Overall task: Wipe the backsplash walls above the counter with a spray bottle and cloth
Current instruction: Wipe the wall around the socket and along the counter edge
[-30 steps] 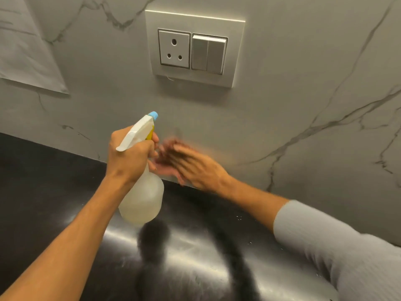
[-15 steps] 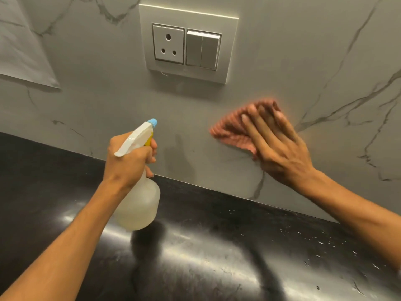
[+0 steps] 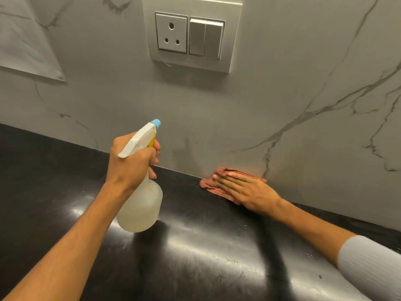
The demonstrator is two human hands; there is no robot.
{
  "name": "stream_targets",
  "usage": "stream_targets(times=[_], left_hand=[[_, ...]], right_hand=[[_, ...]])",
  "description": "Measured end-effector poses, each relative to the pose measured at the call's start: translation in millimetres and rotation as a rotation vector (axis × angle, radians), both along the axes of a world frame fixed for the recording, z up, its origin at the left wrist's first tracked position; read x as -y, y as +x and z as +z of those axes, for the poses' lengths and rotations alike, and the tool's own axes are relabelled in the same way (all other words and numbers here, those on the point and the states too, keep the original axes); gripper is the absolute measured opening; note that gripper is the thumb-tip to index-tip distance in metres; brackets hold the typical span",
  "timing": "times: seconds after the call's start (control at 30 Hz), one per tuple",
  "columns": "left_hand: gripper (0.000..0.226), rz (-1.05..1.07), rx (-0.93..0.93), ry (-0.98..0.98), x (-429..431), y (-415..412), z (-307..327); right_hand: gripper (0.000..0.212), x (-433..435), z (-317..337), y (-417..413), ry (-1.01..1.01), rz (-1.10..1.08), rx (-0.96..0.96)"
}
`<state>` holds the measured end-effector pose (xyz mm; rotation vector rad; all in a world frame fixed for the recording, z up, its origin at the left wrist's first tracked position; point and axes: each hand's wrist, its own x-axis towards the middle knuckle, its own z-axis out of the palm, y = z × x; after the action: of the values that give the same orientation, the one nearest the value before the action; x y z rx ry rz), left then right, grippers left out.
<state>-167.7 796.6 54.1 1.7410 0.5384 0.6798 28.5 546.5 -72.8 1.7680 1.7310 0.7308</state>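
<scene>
Under the flat right hand (image 3: 249, 192), cloth (image 3: 208, 185) against backsplash (image 3: 282, 101) base.

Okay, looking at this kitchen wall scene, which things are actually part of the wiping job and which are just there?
Part of the job:
- spray bottle, gripped in the left hand
- pink cloth, pressed under the flat right hand at the foot of the wall
- marble backsplash

Just there:
- socket and switch plate
- sheet of paper on the wall
- black counter
</scene>
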Motion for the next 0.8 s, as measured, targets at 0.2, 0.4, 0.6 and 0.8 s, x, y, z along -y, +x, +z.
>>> stream_targets(times=[0.2, 0.4, 0.6, 0.8], left_hand=[[0.023, -0.019, -0.001, 0.003, 2, -5, 2], [0.023, -0.057, 0.014, 0.01, 22, 14, 10], [0.027, -0.078, 0.063, -0.012, 58, 38, 20], [0.025, -0.112, 0.128, -0.015, 80, 53, 43]], right_hand=[[0.042, 83, 85, 25, 0.34, -0.015, 0.076], [0.051, 18, 174, 41, 1.097, -0.032, 0.048], [0.051, -13, 67, 10, 0.224, 0.12, 0.13], [0.055, 44, 120, 23, 0.196, 0.12, 0.091]])
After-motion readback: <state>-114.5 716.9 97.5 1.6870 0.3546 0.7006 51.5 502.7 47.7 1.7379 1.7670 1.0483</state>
